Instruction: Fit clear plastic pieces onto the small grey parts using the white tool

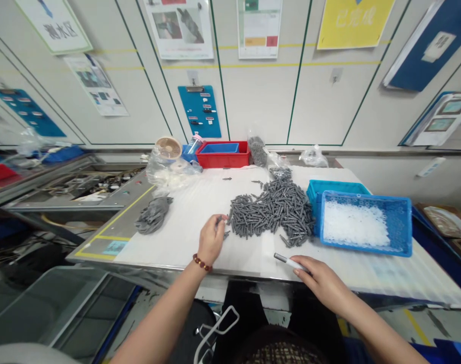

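Note:
A heap of small dark-grey ribbed parts (pixel 276 210) lies on the white-covered table (pixel 192 202). At the heap's left edge, my left hand (pixel 211 240) is closed in a pinch, with a small grey part (pixel 218 220) partly showing between the fingers. Another loose grey part lies just beside those fingers. My right hand (pixel 321 280), near the table's front edge, grips a white pen-shaped tool (pixel 291 263) with a grey end pointing left toward the heap. To the right, a blue bin (pixel 399 227) holds many small white translucent pieces (pixel 355 225).
A teal bin (pixel 338 187) stands behind the blue one. At the back are a red bin (pixel 223 161), plastic bags (pixel 170 172) and a bag of grey parts (pixel 257 151). A crumpled grey cloth (pixel 153 215) lies left. Below is a white metal frame (pixel 219 328).

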### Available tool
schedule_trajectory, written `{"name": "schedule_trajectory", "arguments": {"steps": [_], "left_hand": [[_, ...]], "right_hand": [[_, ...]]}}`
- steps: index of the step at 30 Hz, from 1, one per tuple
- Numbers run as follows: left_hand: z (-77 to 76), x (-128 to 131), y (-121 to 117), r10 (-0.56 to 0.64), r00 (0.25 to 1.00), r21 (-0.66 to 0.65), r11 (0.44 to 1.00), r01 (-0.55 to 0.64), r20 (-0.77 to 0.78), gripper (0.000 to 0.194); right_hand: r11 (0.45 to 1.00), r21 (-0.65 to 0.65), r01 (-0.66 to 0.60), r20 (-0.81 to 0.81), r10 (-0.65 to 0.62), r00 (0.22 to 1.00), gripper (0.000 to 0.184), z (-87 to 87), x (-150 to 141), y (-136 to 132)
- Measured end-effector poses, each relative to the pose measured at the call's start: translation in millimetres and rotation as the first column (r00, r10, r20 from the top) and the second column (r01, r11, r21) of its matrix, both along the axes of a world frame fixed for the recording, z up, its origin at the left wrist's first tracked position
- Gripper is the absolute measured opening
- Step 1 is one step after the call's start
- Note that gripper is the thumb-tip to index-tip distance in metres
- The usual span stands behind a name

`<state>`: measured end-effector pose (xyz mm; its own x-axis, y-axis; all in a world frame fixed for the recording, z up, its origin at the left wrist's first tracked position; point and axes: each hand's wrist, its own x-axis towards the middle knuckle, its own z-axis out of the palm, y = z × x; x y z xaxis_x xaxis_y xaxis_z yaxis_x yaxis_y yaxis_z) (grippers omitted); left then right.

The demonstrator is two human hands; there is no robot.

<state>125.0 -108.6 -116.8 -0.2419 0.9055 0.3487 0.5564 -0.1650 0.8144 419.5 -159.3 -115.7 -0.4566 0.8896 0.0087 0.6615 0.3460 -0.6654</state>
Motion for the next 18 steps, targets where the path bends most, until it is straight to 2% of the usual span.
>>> {"name": "schedule_trajectory", "arguments": {"steps": [3,5,7,10,14,18], "left_hand": [[6.8,42,-19,-0.262,0.964,-0.055,0.964,0.260,-0.037,0.020],[7.2,67,-28,-0.448,0.892,-0.141,0.889,0.436,-0.061,0.020],[5.0,83,-32,-0.541,0.836,-0.205,0.831,0.516,-0.089,0.019],[-0.1,90,-35,-0.536,0.838,-0.237,0.832,0.502,-0.107,0.018],[-2.2,87,-37,-0.518,0.855,-0.268,0.829,0.492,-0.033,0.019],[3.8,89,-37,-0.510,0.856,-0.246,0.822,0.513,0.082,0.021]], "right_hand": [[0.995,0.077,-0.065,0.069,0.060,0.996,0.030,1.5,-14,4],[0.989,0.116,-0.094,0.106,0.082,0.991,0.030,3.3,-22,6],[0.983,0.145,-0.114,0.123,0.097,0.988,0.030,6.4,-25,8],[0.978,0.181,-0.109,0.155,0.081,0.985,0.033,13.8,-18,8],[0.988,0.125,-0.087,0.370,0.035,0.928,0.018,22.6,2,5],[0.987,0.047,-0.151,0.471,0.111,0.875,0.030,22.3,11,-1]]}}
